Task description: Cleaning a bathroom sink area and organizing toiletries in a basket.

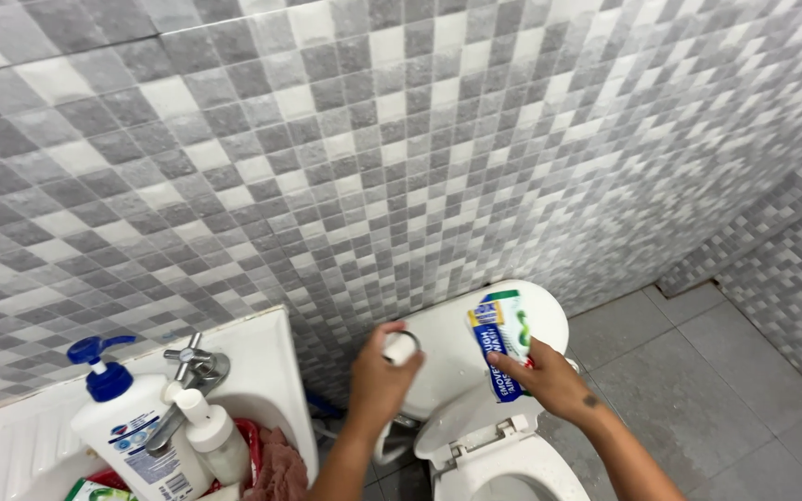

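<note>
My left hand [381, 378] clenched round a small white cap [400, 348] over the toilet tank [447, 348], my right hand's [549, 378] fingers gripping a blue-green packet [500, 341] just beside it

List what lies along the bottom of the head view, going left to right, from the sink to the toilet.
Blue-pump soap bottle → chrome tap → small white bottle → pink cloth → left hand on a white round object → packet → right hand.
</note>
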